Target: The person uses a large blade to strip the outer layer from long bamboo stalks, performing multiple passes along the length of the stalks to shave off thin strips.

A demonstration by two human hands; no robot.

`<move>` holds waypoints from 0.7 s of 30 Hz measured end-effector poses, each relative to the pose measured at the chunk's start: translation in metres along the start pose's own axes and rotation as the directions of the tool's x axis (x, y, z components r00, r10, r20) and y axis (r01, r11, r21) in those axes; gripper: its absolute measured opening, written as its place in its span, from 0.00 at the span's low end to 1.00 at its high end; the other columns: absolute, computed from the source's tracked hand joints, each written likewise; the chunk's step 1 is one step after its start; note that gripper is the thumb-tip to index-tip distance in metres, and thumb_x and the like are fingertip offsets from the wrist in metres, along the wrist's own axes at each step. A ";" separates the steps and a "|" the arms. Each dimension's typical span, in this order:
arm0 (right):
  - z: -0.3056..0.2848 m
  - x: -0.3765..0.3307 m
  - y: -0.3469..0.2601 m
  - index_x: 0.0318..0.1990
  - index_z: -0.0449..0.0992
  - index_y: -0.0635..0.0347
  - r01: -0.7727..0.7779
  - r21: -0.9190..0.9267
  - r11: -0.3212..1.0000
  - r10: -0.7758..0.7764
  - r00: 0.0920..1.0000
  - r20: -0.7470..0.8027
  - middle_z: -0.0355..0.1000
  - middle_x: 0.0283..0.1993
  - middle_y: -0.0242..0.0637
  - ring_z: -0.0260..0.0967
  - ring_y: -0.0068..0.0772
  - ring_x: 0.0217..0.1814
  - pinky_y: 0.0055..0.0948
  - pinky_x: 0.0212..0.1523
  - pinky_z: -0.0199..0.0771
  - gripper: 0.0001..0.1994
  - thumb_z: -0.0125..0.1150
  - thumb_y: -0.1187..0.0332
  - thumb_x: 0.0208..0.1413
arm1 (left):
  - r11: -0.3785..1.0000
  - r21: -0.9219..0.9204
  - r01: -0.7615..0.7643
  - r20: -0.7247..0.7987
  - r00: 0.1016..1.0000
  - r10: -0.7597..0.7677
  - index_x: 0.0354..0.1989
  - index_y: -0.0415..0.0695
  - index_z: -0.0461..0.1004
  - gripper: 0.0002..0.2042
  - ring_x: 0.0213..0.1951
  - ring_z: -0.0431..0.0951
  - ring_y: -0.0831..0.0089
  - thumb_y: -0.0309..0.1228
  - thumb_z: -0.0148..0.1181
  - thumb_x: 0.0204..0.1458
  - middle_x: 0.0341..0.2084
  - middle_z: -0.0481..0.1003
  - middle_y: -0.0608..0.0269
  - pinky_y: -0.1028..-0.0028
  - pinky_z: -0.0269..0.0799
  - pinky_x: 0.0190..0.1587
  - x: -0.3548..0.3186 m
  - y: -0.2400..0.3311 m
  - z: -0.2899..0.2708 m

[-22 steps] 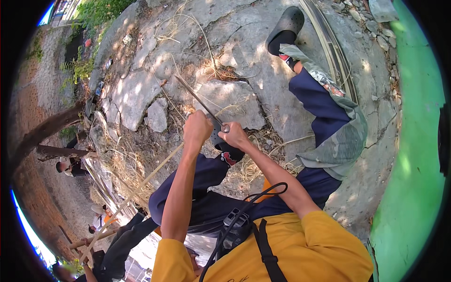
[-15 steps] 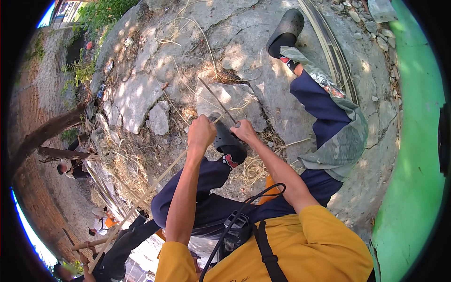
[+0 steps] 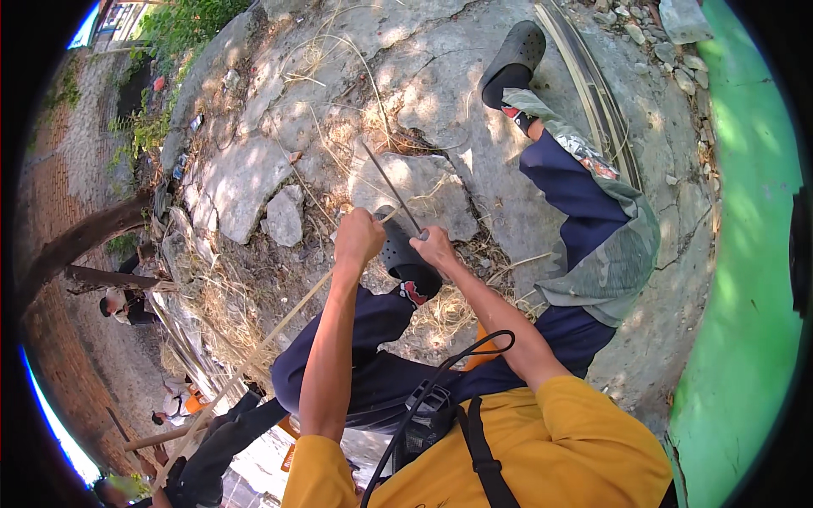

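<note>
My left hand (image 3: 358,239) is closed around a long pale bamboo strip (image 3: 275,332), which runs down to the lower left past my left thigh. A short end of the strip sticks out beyond my fist. My right hand (image 3: 437,249) grips the handle of a knife (image 3: 389,184); its long, thin, dark blade points up and to the left. The blade stands just right of the strip's short end; I cannot tell whether they touch. Below both hands is my left foot in a dark clog (image 3: 400,247).
Cracked concrete (image 3: 500,161) lies ahead, with a loose slab (image 3: 415,190) and bamboo shavings (image 3: 457,317). Long dark strips (image 3: 597,93) lie beyond my right leg. A green wall (image 3: 745,279) borders the right. Other people, one in dark clothes (image 3: 216,457), are at the lower left.
My right hand and the knife have shifted slightly left and down. My left hand keeps its hold on the strip and has barely moved.
</note>
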State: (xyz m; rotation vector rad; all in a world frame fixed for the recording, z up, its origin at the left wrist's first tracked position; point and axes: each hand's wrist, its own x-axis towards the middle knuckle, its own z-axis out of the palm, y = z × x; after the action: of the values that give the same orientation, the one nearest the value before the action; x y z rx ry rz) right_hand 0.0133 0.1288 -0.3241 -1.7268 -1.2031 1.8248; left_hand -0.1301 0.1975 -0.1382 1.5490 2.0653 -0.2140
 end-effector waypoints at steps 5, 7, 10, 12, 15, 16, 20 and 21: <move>-0.013 0.009 0.022 0.41 0.81 0.71 0.035 -0.051 0.998 -0.038 0.997 -0.063 0.80 0.32 0.54 0.80 0.50 0.37 0.44 0.44 0.77 0.23 0.69 0.57 0.45 | 0.997 -0.071 -0.017 -0.053 0.999 0.013 0.32 0.28 0.81 0.14 0.38 0.82 0.35 0.30 0.56 0.54 0.31 0.79 0.26 0.49 0.78 0.46 -0.003 0.016 -0.002; -0.017 0.011 0.021 0.39 0.82 0.71 -0.066 -0.107 0.992 0.065 0.998 -0.015 0.80 0.33 0.53 0.80 0.49 0.37 0.44 0.43 0.77 0.22 0.68 0.57 0.46 | 0.998 -0.060 -0.003 -0.033 0.999 0.001 0.32 0.28 0.81 0.14 0.38 0.82 0.35 0.29 0.56 0.54 0.31 0.79 0.27 0.49 0.79 0.46 -0.003 0.023 -0.004; -0.005 0.001 0.023 0.34 0.81 0.68 0.016 -0.048 0.999 -0.022 0.994 -0.110 0.79 0.29 0.49 0.78 0.43 0.32 0.41 0.39 0.76 0.18 0.67 0.57 0.47 | 1.000 -0.014 0.012 -0.004 1.000 -0.012 0.33 0.28 0.81 0.14 0.39 0.83 0.35 0.29 0.55 0.54 0.31 0.79 0.27 0.49 0.79 0.46 0.000 0.030 -0.010; -0.004 -0.015 0.017 0.32 0.79 0.67 0.027 -0.021 0.999 -0.028 0.999 -0.043 0.77 0.27 0.47 0.76 0.40 0.30 0.40 0.36 0.75 0.17 0.67 0.58 0.47 | 0.999 0.028 0.037 -0.003 0.999 -0.037 0.33 0.28 0.81 0.14 0.40 0.83 0.35 0.29 0.55 0.53 0.31 0.79 0.27 0.50 0.79 0.47 0.003 0.015 -0.013; -0.004 -0.028 0.003 0.35 0.80 0.69 0.063 0.041 0.997 -0.065 0.997 0.037 0.78 0.29 0.49 0.76 0.44 0.33 0.40 0.39 0.75 0.19 0.68 0.58 0.46 | 0.998 0.016 0.063 -0.061 0.996 -0.062 0.25 0.32 0.81 0.12 0.36 0.84 0.42 0.30 0.55 0.51 0.26 0.79 0.33 0.53 0.78 0.45 0.015 -0.017 -0.003; -0.002 -0.030 0.003 0.40 0.81 0.72 0.084 0.079 0.993 -0.089 0.994 0.055 0.80 0.34 0.54 0.79 0.51 0.36 0.41 0.44 0.77 0.23 0.69 0.57 0.45 | 0.998 0.016 0.059 -0.058 0.997 -0.058 0.25 0.32 0.81 0.12 0.36 0.84 0.42 0.30 0.55 0.51 0.26 0.79 0.33 0.53 0.78 0.45 0.018 -0.019 0.000; 0.007 -0.050 -0.026 0.39 0.81 0.71 0.169 0.119 0.978 -0.182 0.978 0.102 0.79 0.30 0.50 0.77 0.38 0.33 0.36 0.41 0.76 0.19 0.67 0.61 0.46 | 0.997 -0.018 0.071 -0.046 0.996 -0.072 0.25 0.33 0.80 0.13 0.33 0.84 0.42 0.31 0.55 0.50 0.25 0.77 0.32 0.53 0.78 0.42 0.026 -0.036 0.011; 0.007 -0.054 -0.038 0.38 0.81 0.71 0.155 0.149 0.977 -0.175 0.975 0.138 0.79 0.28 0.49 0.76 0.34 0.31 0.35 0.39 0.76 0.18 0.67 0.62 0.47 | 0.997 -0.009 0.076 -0.054 0.996 -0.076 0.24 0.32 0.79 0.13 0.32 0.83 0.42 0.31 0.55 0.50 0.24 0.77 0.31 0.53 0.78 0.41 0.026 -0.038 0.010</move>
State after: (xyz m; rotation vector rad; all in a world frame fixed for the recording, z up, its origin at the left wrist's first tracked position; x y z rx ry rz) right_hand 0.0060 0.1079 -0.2620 -1.3925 -1.2074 1.9158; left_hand -0.1667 0.2027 -0.1667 1.4882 2.1672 -0.1943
